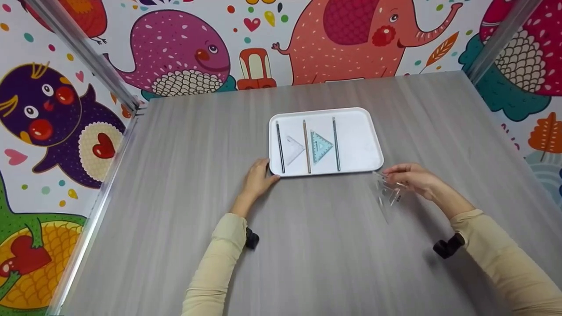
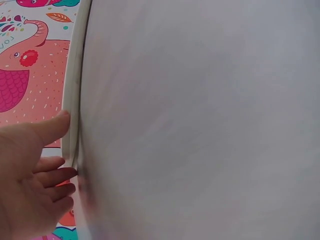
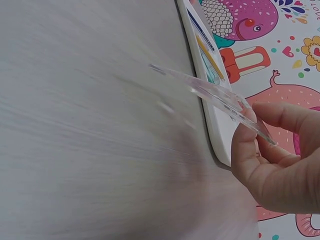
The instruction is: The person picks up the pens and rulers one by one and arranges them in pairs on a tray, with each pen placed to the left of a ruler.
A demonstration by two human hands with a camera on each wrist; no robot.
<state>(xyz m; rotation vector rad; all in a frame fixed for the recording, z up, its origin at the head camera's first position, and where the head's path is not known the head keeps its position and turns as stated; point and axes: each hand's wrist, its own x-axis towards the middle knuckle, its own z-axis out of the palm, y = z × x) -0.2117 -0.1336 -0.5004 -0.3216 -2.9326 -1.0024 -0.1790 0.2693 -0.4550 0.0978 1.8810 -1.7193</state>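
Note:
My right hand (image 1: 415, 179) pinches a clear plastic set square (image 3: 220, 97) between thumb and fingers, tilted, just off the front right corner of the white tray (image 1: 358, 151). At the tray's front left corner my left hand (image 1: 258, 180) rests with relaxed fingers, the thumb against the rim. Inside the tray lie, from left to right, a black pencil (image 1: 280, 147), a clear set square (image 1: 295, 149), an orange-brown pencil (image 1: 307, 147), a teal set square (image 1: 321, 146) and a dark green pencil (image 1: 336, 145), the pencils roughly parallel.
The tray sits on a grey wood-grain table (image 1: 307, 245). Walls with cartoon animals (image 1: 342, 39) enclose the back and sides, with metal posts (image 1: 83, 52) at the corners. Each wrist carries a small black camera (image 1: 448, 245).

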